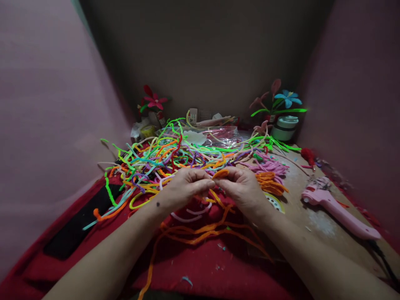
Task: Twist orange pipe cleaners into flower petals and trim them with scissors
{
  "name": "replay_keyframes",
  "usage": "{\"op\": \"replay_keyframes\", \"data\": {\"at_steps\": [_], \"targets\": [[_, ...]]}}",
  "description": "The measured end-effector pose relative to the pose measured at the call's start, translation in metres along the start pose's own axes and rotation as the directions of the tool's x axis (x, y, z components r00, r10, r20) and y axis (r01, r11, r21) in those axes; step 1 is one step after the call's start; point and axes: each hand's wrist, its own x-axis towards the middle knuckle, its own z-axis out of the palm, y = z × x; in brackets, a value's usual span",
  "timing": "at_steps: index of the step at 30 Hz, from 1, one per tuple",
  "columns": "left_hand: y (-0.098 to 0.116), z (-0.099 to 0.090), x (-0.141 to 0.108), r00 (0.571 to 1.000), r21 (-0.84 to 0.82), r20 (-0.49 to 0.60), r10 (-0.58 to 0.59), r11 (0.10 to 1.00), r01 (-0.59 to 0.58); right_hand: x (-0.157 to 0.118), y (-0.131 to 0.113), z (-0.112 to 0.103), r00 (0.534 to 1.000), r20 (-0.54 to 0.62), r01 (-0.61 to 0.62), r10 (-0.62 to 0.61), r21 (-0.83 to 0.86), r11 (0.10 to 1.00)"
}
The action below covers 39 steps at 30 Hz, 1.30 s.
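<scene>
My right hand (239, 183) pinches a small folded orange pipe-cleaner piece (221, 173) between thumb and fingers. Its tip touches the fingertips of my left hand (193, 183), which are pressed together; whatever they grip is too small to name. Both hands are raised at the front of a tangled heap of coloured pipe cleaners (156, 160). Long orange pipe cleaners (200, 235) lie below them on the red cloth (187, 266). Just right of my right hand sits a bundle of orange loops (271, 183), with pink strands (268, 162) behind it.
A pink glue gun (340, 210) lies on the brown board (306, 233) at the right. A black flat object (78, 225) rests at the left. Farther back are a clear plastic bag (215, 135), a lidded container (285, 128), a blue flower (288, 99) and a red flower (155, 101).
</scene>
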Motion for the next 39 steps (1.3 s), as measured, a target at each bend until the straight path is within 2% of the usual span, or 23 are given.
{"op": "replay_keyframes", "data": {"at_steps": [1, 3, 5, 6, 7, 8, 10, 12, 13, 14, 16, 18, 20, 22, 24, 26, 28, 30, 32, 33, 35, 37, 39], "targets": [[0.000, 0.003, -0.001, 0.990, 0.183, -0.090, 0.108, 0.979, -0.091, 0.000, 0.002, 0.001, 1.000, -0.019, 0.009, -0.009, -0.023, 1.000], [-0.002, 0.011, -0.003, 0.895, 0.572, -0.177, 0.410, 0.783, -0.245, 0.000, 0.004, 0.002, 0.998, -0.060, 0.006, -0.011, -0.079, 0.997], [-0.006, 0.019, -0.004, 0.780, 0.815, -0.115, 0.615, 0.507, -0.280, -0.001, 0.005, 0.004, 0.996, -0.093, -0.013, 0.002, -0.122, 0.992], [-0.008, 0.023, -0.005, 0.754, 0.866, -0.077, 0.652, 0.419, -0.274, -0.001, 0.005, 0.004, 0.995, -0.103, -0.024, 0.011, -0.127, 0.992], [-0.009, 0.025, -0.005, 0.753, 0.883, -0.064, 0.655, 0.389, -0.263, -0.001, 0.005, 0.004, 0.994, -0.110, -0.038, 0.025, -0.121, 0.992], [-0.009, 0.026, -0.005, 0.770, 0.871, -0.087, 0.632, 0.424, -0.250, -0.001, 0.006, 0.004, 0.992, -0.116, -0.054, 0.041, -0.108, 0.993], [-0.007, 0.026, -0.005, 0.855, 0.717, -0.189, 0.483, 0.663, -0.216, 0.000, 0.007, 0.003, 0.988, -0.126, -0.093, 0.084, -0.069, 0.993], [-0.003, 0.021, -0.003, 0.967, 0.304, -0.182, 0.180, 0.945, -0.118, 0.002, 0.007, 0.001, 0.987, -0.126, -0.103, 0.100, -0.012, 0.995], [-0.001, 0.017, -0.002, 0.996, 0.024, -0.090, 0.029, 0.999, -0.026, 0.003, 0.007, 0.000, 0.988, -0.116, -0.095, 0.097, 0.021, 0.995], [0.000, 0.013, 0.000, 0.996, -0.235, 0.041, -0.074, 0.969, 0.081, 0.004, 0.006, -0.001, 0.991, -0.103, -0.082, 0.088, 0.053, 0.995], [-0.002, 0.007, 0.003, 0.970, -0.582, 0.205, -0.130, 0.780, 0.228, 0.004, 0.004, -0.001, 0.995, -0.077, -0.059, 0.066, 0.095, 0.994], [-0.008, 0.002, 0.005, 0.944, -0.734, 0.294, -0.148, 0.598, 0.322, 0.003, 0.000, -0.001, 0.997, -0.057, -0.051, 0.057, 0.110, 0.993], [-0.014, 0.002, 0.006, 0.916, -0.783, 0.363, -0.170, 0.478, 0.399, 0.001, -0.003, 0.000, 0.998, -0.051, -0.037, 0.043, 0.108, 0.993], [-0.017, 0.003, 0.006, 0.901, -0.800, 0.397, -0.174, 0.415, 0.433, 0.000, -0.005, 0.000, 0.998, -0.057, -0.020, 0.026, 0.102, 0.995], [-0.015, 0.006, 0.005, 0.910, -0.814, 0.388, -0.146, 0.408, 0.413, 0.000, -0.006, 0.000, 0.998, -0.058, -0.016, 0.022, 0.099, 0.995], [-0.011, 0.008, 0.004, 0.924, -0.805, 0.362, -0.122, 0.459, 0.376, 0.000, -0.004, -0.001, 0.999, -0.052, -0.005, 0.009, 0.088, 0.996], [-0.006, 0.010, 0.003, 0.945, -0.754, 0.304, -0.117, 0.577, 0.314, 0.000, -0.002, -0.001, 0.998, -0.055, 0.024, -0.021, 0.056, 0.998], [-0.005, 0.013, 0.002, 0.972, -0.574, 0.203, -0.115, 0.790, 0.213, 0.000, 0.001, -0.001, 0.995, -0.088, 0.050, -0.050, -0.006, 0.999], [-0.007, 0.018, 0.001, 1.000, -0.194, -0.013, -0.023, 0.981, 0.020, 0.000, 0.003, 0.000, 0.988, -0.136, 0.054, -0.067, -0.091, 0.994], [-0.009, 0.021, 0.000, 0.989, 0.054, -0.125, 0.078, 0.996, -0.072, 0.000, 0.004, 0.000, 0.984, -0.160, 0.053, -0.074, -0.136, 0.989], [-0.012, 0.027, -0.002, 0.922, 0.430, -0.251, 0.295, 0.887, -0.166, 0.001, 0.005, 0.000, 0.979, -0.186, 0.046, -0.084, -0.200, 0.979], [-0.011, 0.030, -0.004, 0.903, 0.516, -0.260, 0.342, 0.840, -0.169, 0.002, 0.006, 0.000, 0.984, -0.171, 0.026, -0.053, -0.156, 0.987], [-0.006, 0.028, -0.005, 0.946, 0.357, -0.239, 0.218, 0.926, -0.123, 0.004, 0.004, -0.001, 0.992, -0.122, -0.027, 0.025, -0.017, 0.999]]}}
